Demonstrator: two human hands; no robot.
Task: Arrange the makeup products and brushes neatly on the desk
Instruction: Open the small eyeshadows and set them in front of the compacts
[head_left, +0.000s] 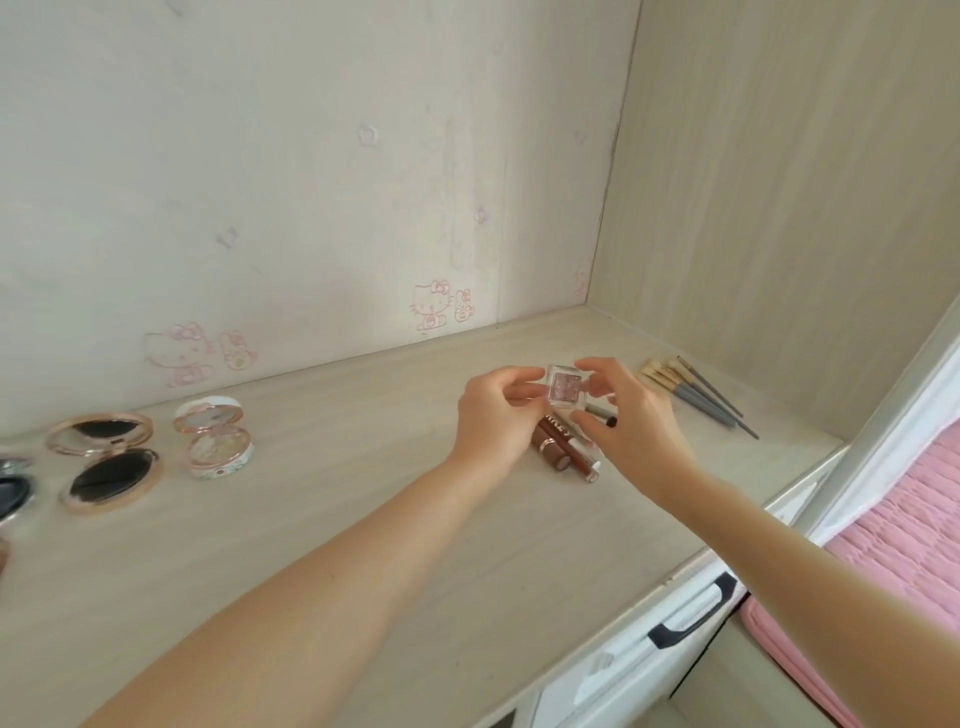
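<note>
Eyeshadow case (567, 383): small, square, clear-walled, with a pink pan inside. Held in the air over the bench (363, 519), between left grip (493, 415) and right grip (631, 410).

Grip state:
- Left grip: thumb and fingers curled, pinching one side of the case.
- Right grip: thumb and fingertips pinching the opposite side.

Handling, as judged:
- Light and stiff; no give expected under a pinch.
- Hard, glossy plastic; probably slippery on the flat faces.
- Pressed powder inside; likely to crack if dropped.
- Lid latched or loose: cannot tell.

Where to take hold:
- Pinch across two opposite side walls, not across lid and base.
- Keep level. Lower flat onto the bench; do not let fall.

Surroundings, relative to the grips:
- Directly below both: lip tubes (563, 447), brown, lying side by side on the bench.
- Under the right grip: slim pencil (602, 413), partly hidden.
- Just beyond the right grip, on its outer side: brushes (696, 397), lying together, bristle ends toward the grip.
- Well apart, out past the left grip: powder compact (215, 434) and mirror compact (104, 462), both lying open.
</note>
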